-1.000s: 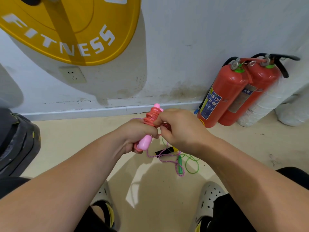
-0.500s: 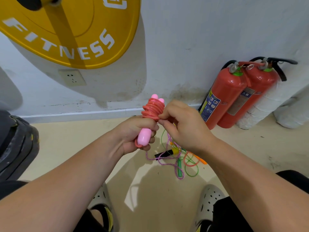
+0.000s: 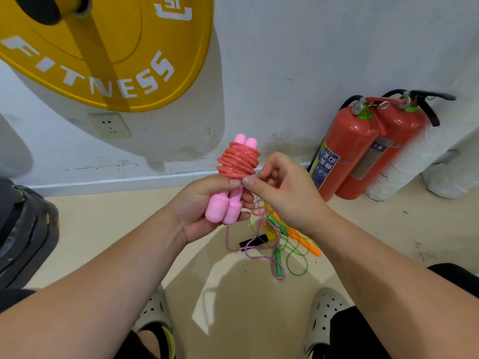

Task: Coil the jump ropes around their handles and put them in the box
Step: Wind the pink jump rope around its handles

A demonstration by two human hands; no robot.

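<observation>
Worn items, all located from the right clog (image 3: 324, 314).

Right clog: grey-beige moulded foam with a rounded toe and round vent holes across the upper.

Left clog (image 3: 155, 313), well to the left of it: same type. A black inner and a yellow edge show at its heel end.

Black legwear (image 3: 363, 332) just right of the right clog; trousers or shorts cannot be told. More black cloth (image 3: 15, 299) lies far to its left.

Left hand (image 3: 197, 203), right hand (image 3: 293, 200) and both forearms, above it in frame: bare.
</observation>
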